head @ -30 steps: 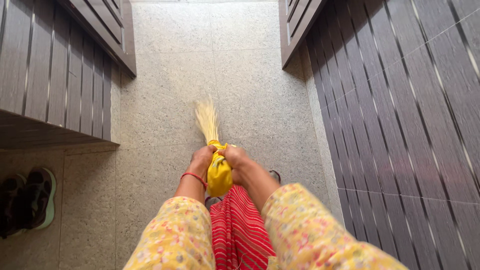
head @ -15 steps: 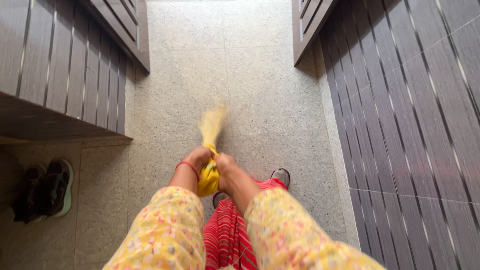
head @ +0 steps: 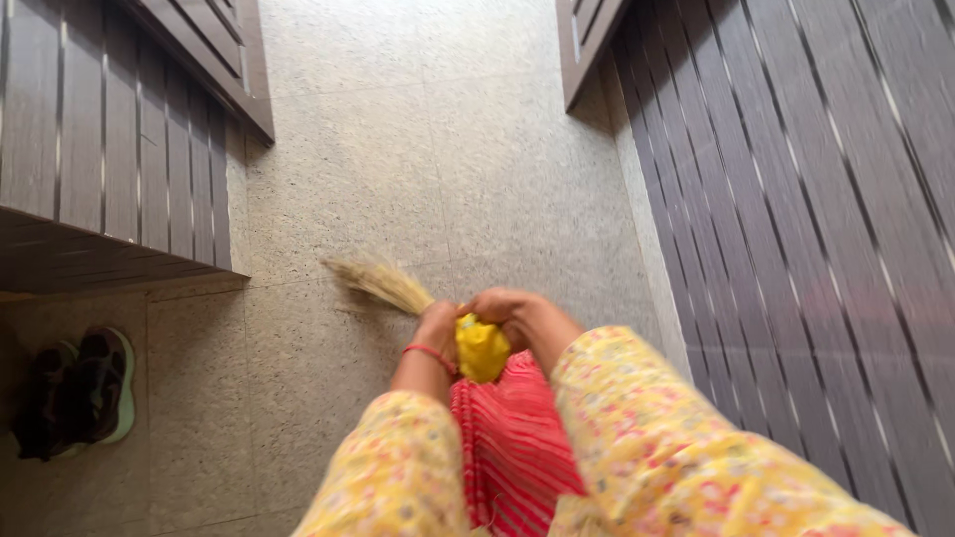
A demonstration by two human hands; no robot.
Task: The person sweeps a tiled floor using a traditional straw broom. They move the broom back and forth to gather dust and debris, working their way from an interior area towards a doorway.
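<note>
One view only, from a camera worn on the person's head, looking steeply down past the sleeves to the floor. It sits close above the forearms, which fill the bottom edge. The floor runs away toward the top, between slatted panels left and right.

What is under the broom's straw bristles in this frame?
Under the bristles lies speckled stone floor. Both hands, left and right, close around the yellow handle wrap, hiding the binding; red striped cloth covers the feet.
</note>
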